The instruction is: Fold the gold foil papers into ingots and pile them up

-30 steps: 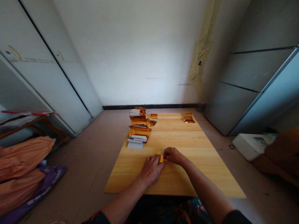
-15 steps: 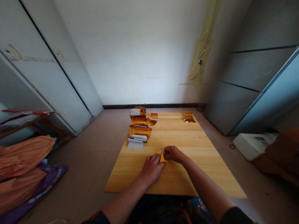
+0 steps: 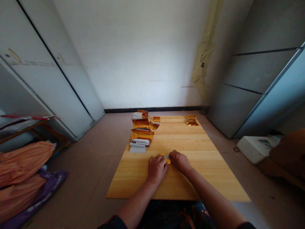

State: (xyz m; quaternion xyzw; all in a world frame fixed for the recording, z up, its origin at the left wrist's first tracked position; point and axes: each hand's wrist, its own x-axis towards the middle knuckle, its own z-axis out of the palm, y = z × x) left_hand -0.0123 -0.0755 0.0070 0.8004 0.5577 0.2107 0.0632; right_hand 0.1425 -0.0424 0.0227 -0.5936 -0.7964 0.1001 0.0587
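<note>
Between my hands, low over the wooden board (image 3: 205, 181), is a small folded piece of gold paper (image 3: 168, 161) with a grey-white underside. My left hand (image 3: 157, 168) is closed on its left side, fingers curled. At the other side, my right hand (image 3: 179, 161) pinches its right edge with bent fingers. The fingers cover much of the paper. Stacks of gold and white paper sheets (image 3: 142, 136) lie at the board's far left. A small pile of folded gold pieces (image 3: 192, 120) sits at the far right corner.
A white wall (image 3: 147, 57) stands beyond the board. Pale cabinets (image 3: 59, 79) are on the left and a grey refrigerator (image 3: 254, 70) on the right. Orange cloth (image 3: 26, 162) lies at the left; a white box (image 3: 252, 148) is on the floor at right.
My left hand has turned more upright and its fingers have curled at the paper. My right hand has shifted slightly right and lower. The view has moved a little.
</note>
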